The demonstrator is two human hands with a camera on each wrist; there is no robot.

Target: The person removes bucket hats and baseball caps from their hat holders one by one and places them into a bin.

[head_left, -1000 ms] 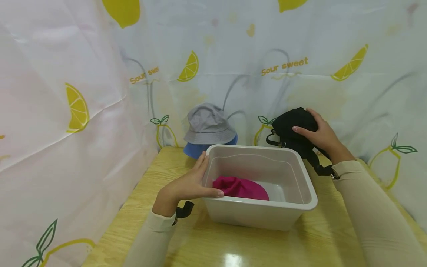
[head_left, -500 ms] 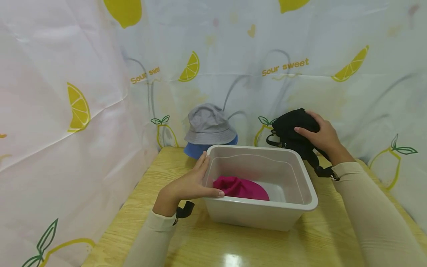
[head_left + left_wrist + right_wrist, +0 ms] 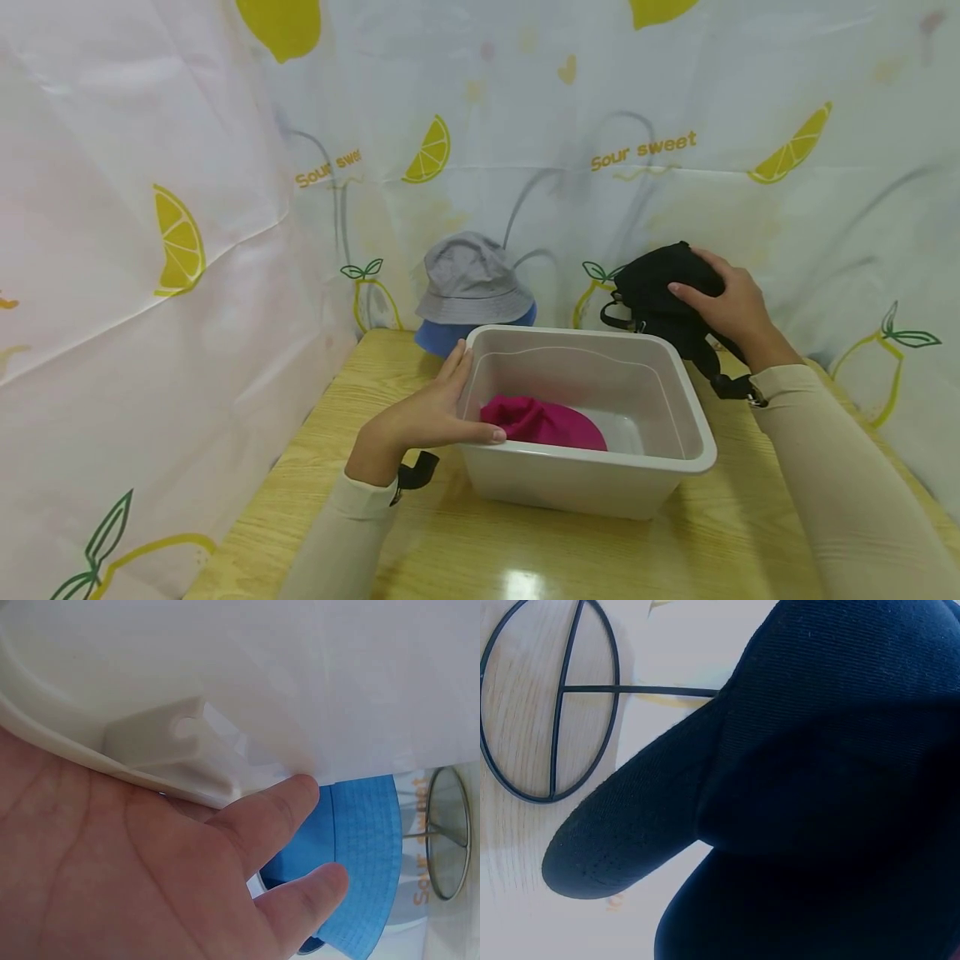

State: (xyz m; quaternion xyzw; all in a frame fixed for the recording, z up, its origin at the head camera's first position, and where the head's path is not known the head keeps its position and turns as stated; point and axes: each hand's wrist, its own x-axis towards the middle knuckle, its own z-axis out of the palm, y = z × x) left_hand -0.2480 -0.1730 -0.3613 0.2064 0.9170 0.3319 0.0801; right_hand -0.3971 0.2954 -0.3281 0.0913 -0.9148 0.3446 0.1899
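Note:
My left hand (image 3: 427, 412) rests at the left end of a pale plastic bin (image 3: 592, 483), thumb along the front rim and straight fingers against the outside wall. In the left wrist view, its fingertips (image 3: 307, 787) lie just beneath the rim. Inside the bin lies a magenta cap (image 3: 555, 425). My right hand (image 3: 731, 304) grips a black cap (image 3: 652, 279) behind the bin's right corner, thumb in front and fingers over the top. The right wrist view shows dark brims (image 3: 622, 825) close up, with most of that hand hidden.
A grey bucket hat (image 3: 468, 275) sits over a blue one (image 3: 442, 335) behind the bin's left corner. A black wire stand (image 3: 616, 675) shows beside the black cap. Lemon-print sheeting (image 3: 517, 100) closes off the back and sides of the wooden table (image 3: 300, 475).

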